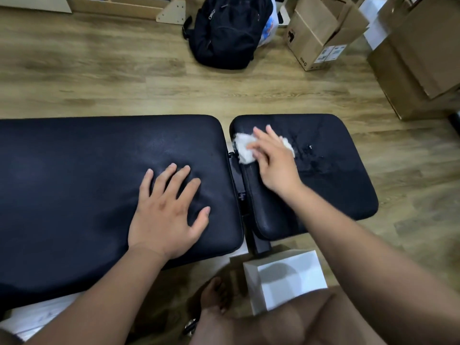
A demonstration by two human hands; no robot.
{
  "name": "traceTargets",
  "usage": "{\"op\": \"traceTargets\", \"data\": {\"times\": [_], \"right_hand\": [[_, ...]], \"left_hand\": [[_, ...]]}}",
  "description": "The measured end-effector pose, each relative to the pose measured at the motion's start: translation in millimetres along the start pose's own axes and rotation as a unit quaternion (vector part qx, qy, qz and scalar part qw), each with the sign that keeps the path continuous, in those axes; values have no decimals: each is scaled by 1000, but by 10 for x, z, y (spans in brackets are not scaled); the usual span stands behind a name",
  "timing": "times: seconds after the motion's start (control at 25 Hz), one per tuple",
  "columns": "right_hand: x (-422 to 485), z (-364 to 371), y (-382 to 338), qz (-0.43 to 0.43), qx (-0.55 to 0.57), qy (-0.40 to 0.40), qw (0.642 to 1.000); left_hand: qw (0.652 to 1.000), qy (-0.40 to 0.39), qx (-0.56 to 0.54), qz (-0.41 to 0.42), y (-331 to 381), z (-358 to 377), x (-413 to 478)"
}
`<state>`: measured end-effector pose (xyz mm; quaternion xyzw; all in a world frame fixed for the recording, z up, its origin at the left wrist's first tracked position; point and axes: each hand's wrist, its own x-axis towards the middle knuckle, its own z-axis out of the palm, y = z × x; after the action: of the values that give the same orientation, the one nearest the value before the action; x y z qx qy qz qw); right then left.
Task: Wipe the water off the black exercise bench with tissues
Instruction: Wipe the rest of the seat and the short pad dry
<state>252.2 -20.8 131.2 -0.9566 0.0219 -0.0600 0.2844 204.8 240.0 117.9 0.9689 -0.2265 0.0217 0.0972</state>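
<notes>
the fingers (261, 135) of my right hand (271, 163) lay stretched out and a little apart over a crumpled white tissue wad (245, 150). they pressed it down flat rather than curling round it. they were blurred, so i could not tell more about how each one lay. the wad sat at the far left corner of the short seat pad (343, 185), touching its left edge. just right of my hand, beads and smears of water (310, 148) shone on that pad.

my left hand (166, 212) rested palm down on the long pad (74, 175), fingers spread wide and straight, holding nothing. it lay near that pad's right end, close to the narrow gap (236, 175) where the frame showed between the two pads. together the pads made the black exercise bench (37, 220), which ran left to right across the wooden floor (99, 83).

on the near side of the bench, under my right forearm, stood a white box (286, 277), and left of it my bare foot (216, 292) was on the floor. well beyond the bench a black backpack (224, 33) lay on the floor. cardboard boxes (318, 33) stood to its right, reaching to the far right corner.
</notes>
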Motion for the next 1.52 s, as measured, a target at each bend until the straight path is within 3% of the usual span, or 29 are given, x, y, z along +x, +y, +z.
{"op": "traceTargets", "data": {"times": [0.16,0.28,0.64,0.76,0.92,1.04,1.2,1.44,1.52], "right_hand": [[823,-8,-10,70,29,-43,996],[868,-34,-120,97,18,-47,994],[-1162,-79,-109,-32,-106,-58,992],[-1223,-172,-122,-29,-215,-53,975],[-958,-605,386,149,-289,41,945],[-873,-1106,1045,307,-279,39,909],[-635,-1009,832,414,-234,80,876],[-1079,-191,-200,179,-243,51,952],[-1211,-111,-345,116,-254,27,960]], "left_hand": [[1000,0,-1,0,0,2,14],[1000,-4,-2,-3,-4,-14,0],[1000,-15,-9,-15,15,-52,2],[1000,-10,-16,-20,-7,-61,2],[1000,1,-21,-17,-14,-45,-4],[1000,2,-17,-13,-5,-21,13],[1000,2,-11,-15,8,-19,18],[1000,-3,-9,-19,8,-31,17],[1000,-7,-7,-20,13,-36,12]]}}
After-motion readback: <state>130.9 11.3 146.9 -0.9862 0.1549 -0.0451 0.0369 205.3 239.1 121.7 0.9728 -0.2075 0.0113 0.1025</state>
